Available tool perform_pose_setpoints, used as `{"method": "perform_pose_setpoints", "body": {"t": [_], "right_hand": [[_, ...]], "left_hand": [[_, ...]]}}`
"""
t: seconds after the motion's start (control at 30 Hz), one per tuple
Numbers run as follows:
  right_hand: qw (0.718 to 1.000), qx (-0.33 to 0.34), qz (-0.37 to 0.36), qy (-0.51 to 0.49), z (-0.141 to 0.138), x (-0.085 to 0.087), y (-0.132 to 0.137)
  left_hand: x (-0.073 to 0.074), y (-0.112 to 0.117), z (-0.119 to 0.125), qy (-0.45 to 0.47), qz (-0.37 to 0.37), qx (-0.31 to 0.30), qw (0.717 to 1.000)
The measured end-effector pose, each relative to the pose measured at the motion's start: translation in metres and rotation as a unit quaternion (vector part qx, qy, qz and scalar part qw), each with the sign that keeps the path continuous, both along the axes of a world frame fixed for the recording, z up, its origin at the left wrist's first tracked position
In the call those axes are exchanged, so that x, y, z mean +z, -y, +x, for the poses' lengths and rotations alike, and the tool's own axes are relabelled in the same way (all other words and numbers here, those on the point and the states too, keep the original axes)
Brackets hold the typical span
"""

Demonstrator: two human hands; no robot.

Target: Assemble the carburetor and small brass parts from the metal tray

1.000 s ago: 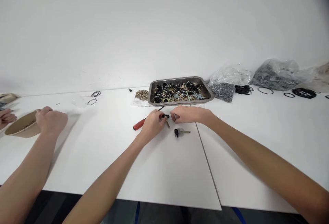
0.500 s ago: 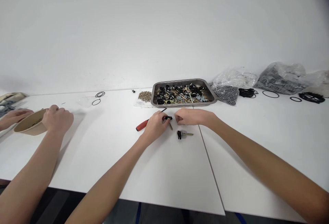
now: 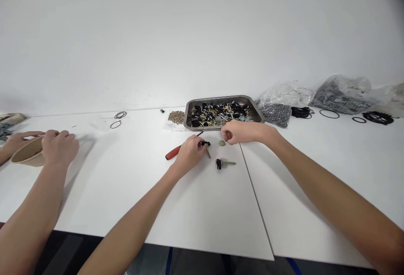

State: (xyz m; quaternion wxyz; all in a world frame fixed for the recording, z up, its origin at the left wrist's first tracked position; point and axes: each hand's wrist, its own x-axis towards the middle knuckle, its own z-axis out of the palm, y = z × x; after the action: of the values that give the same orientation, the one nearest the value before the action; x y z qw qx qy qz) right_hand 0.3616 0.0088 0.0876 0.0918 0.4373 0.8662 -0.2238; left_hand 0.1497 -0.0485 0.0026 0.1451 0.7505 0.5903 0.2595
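My left hand (image 3: 190, 153) is closed, its thumb and fingers pinching a small black part with a metal stem (image 3: 208, 153) that points down. Under that hand lies a red-handled screwdriver (image 3: 173, 153), with its dark tip showing beyond my fingers. My right hand (image 3: 240, 132) hovers at the tray's front edge with curled fingers; whatever they hold is hidden. Just below it, a small greenish disc (image 3: 222, 143) rests on the table. A second black part with a stem (image 3: 224, 164) lies flat, nearer to me.
A metal tray (image 3: 186, 117) holds many mixed black and metal parts. Left of it is a heap of small brass-coloured pieces (image 3: 176, 117). Plastic bags (image 3: 277, 106) and black rings (image 3: 378, 117) lie right. At left, another person's hands (image 3: 59, 148) hold a beige bowl (image 3: 28, 157).
My right hand has moved up and slightly right, away from my left hand, and the greenish disc now shows below it. My left hand keeps its pinch on the part.
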Motion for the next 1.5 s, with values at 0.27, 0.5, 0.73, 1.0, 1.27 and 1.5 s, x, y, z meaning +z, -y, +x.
{"method": "perform_pose_setpoints", "body": {"t": [0.27, 0.5, 0.73, 1.0, 1.27, 1.5], "right_hand": [[1.000, 0.012, 0.000, -0.016, 0.001, -0.002, -0.001], [0.999, -0.013, 0.024, 0.047, -0.005, -0.012, 0.000], [0.995, -0.020, 0.046, 0.086, -0.005, -0.019, -0.001], [0.997, -0.027, 0.035, 0.057, -0.008, -0.007, 0.005], [0.996, 0.061, -0.046, -0.039, -0.012, 0.008, 0.012], [0.983, 0.137, -0.119, 0.025, -0.029, 0.007, 0.035]], "left_hand": [[0.002, 0.002, 0.000, -0.010, -0.001, 0.000, 1.000], [0.003, -0.002, 0.000, -0.021, -0.015, 0.004, 1.000], [0.005, 0.002, 0.002, -0.004, -0.014, 0.006, 1.000], [0.008, 0.004, 0.000, 0.041, -0.006, 0.009, 0.999], [0.007, 0.003, -0.001, 0.048, 0.020, 0.010, 0.999], [0.006, 0.002, -0.001, 0.031, -0.001, 0.013, 0.999]]}}
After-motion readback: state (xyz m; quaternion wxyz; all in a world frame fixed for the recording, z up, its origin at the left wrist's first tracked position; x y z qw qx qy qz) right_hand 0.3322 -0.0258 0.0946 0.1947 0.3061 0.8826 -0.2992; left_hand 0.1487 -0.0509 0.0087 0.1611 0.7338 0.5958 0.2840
